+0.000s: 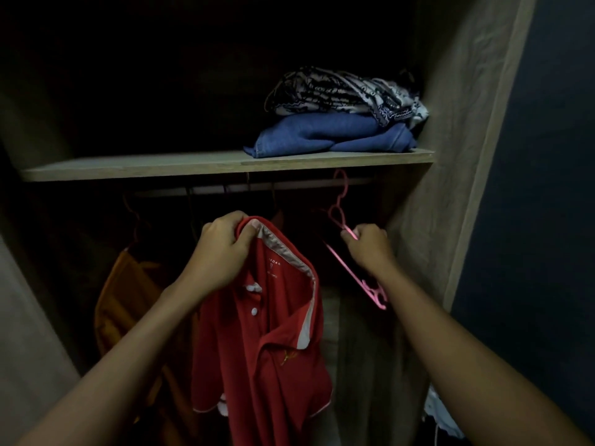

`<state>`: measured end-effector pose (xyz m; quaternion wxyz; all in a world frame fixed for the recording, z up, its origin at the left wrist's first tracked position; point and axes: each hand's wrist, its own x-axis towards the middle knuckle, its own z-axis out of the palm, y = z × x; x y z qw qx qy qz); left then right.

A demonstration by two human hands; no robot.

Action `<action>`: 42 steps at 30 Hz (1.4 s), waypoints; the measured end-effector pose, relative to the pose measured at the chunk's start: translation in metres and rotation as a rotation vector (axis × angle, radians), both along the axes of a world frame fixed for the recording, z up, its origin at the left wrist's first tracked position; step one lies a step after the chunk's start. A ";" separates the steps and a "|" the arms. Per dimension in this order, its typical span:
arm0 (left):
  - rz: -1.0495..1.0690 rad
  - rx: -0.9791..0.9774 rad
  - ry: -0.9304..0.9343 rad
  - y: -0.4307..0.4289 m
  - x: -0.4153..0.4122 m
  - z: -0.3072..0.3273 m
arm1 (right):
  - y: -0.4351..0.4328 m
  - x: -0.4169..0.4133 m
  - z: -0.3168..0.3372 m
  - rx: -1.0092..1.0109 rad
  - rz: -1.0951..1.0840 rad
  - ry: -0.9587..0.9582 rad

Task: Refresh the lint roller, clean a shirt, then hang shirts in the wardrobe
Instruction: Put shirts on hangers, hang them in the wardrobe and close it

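A red polo shirt [267, 346] with a white-edged collar hangs from my left hand [222, 252], which grips it at the collar in front of the open wardrobe. My right hand [370, 246] is closed on the shoulder of a pink plastic hanger [354, 272]. The hanger's hook is over the rail [289, 188] just below the shelf, and its body tilts down to the right. No lint roller is in view.
The wooden shelf [161, 165] carries folded blue jeans [331, 133] with a black-and-white patterned cloth [347, 91] on top. An orange garment [128, 304] hangs at the left on the rail. The wardrobe's side panel [450, 156] stands close on the right.
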<state>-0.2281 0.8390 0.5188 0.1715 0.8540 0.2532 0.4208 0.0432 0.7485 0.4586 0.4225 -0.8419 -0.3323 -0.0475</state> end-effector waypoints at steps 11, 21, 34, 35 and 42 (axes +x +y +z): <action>-0.052 -0.087 -0.052 -0.032 -0.065 -0.003 | -0.113 -0.144 -0.027 0.187 0.082 0.016; -0.174 -0.075 0.035 -0.063 -0.140 0.011 | -0.192 -0.296 -0.012 0.613 0.149 0.358; -0.732 -0.386 0.115 -0.116 -0.216 0.087 | -0.190 -0.387 0.106 1.162 0.539 0.153; -0.771 -0.408 0.114 -0.119 -0.223 0.093 | -0.188 -0.386 0.105 1.119 0.552 0.081; -0.663 -0.187 0.103 -0.091 -0.272 0.109 | -0.198 -0.333 0.080 0.472 0.550 -0.210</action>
